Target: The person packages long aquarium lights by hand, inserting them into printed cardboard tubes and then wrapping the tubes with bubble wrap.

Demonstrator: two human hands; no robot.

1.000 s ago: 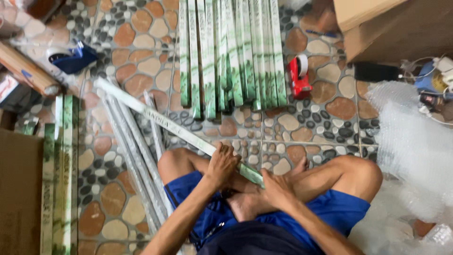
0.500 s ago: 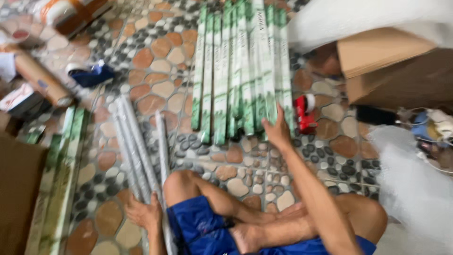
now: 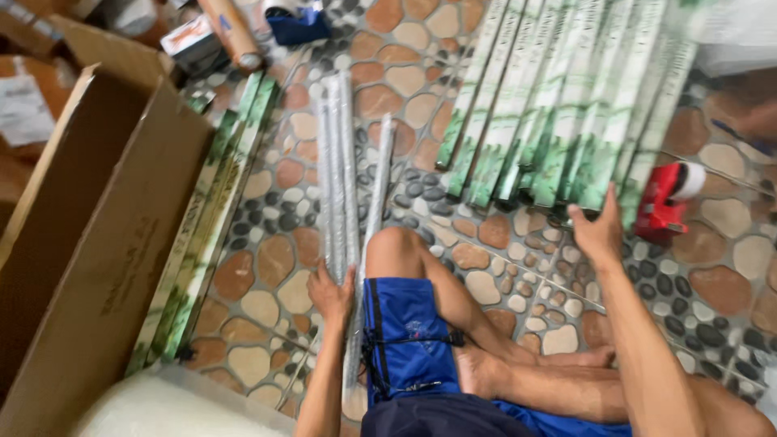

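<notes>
I sit cross-legged in blue shorts on a pebble-patterned floor. My left hand [image 3: 330, 293] rests on the near ends of several long tubes wrapped in clear plastic [image 3: 338, 166], which lie beside my left knee; whether it grips one I cannot tell. My right hand [image 3: 597, 231] reaches forward, its fingers touching the near ends of a row of long green-and-white boxes [image 3: 558, 105] laid side by side on the floor.
A large open cardboard box [image 3: 97, 235] lies at the left, with more green-and-white long boxes [image 3: 209, 218] along its side. A red tape dispenser [image 3: 665, 200] sits right of my right hand. A brown roll [image 3: 231, 32] and a blue dispenser [image 3: 298, 23] lie at the back.
One second ago both hands held a long box across my lap. Since then my left hand has gone down to the plastic-wrapped tubes, my right hand has reached the row of boxes, and the view has swung left.
</notes>
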